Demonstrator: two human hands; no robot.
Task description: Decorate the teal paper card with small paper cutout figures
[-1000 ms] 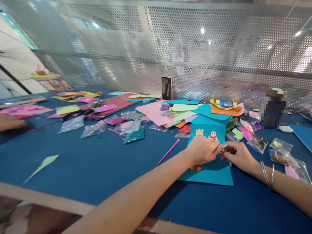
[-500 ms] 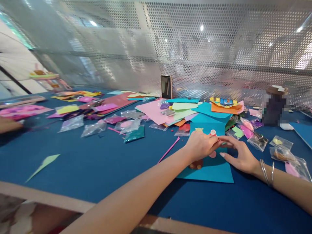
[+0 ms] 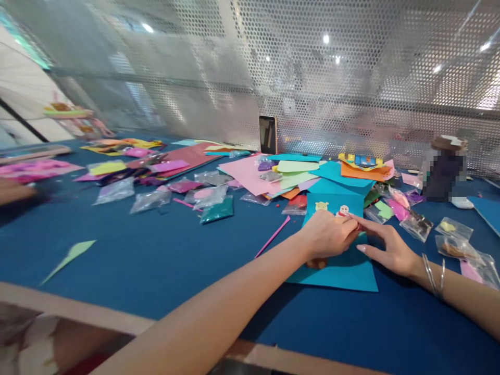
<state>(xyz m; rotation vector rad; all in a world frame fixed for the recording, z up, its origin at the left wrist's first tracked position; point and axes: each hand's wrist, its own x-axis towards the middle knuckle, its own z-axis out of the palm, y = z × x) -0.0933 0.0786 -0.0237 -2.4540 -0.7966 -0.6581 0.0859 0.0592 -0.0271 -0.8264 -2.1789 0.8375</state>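
Observation:
A folded turquoise card (image 3: 351, 276) lies in front of me, its far half tilted up. A yellow bear-like figure (image 3: 321, 207) and a white snowman-like figure (image 3: 344, 210) in red show on that far half. Over the card is my left hand (image 3: 330, 234), fingers curled closed near the snowman-like figure; anything between them is hidden. My right hand (image 3: 385, 245) comes in from the right with its fingers stretched out and thumb apart, fingertips meeting those of my left hand. Brown round shapes (image 3: 317, 263) peek out below my left hand on the card's near half.
Loose coloured paper (image 3: 246, 174) and small clear bags (image 3: 219, 209) of clay-like material spread across the blue table (image 3: 156, 281). A pink stick (image 3: 273, 237) lies left of the card. Behind stand a phone (image 3: 267, 134) and a dark bottle (image 3: 445, 172). Another person's hand (image 3: 15, 192) is at far left.
My left hand has shifted slightly right and down over the card, covering a pink round piece seen before. My right fingers have stayed against it. The view has moved a little.

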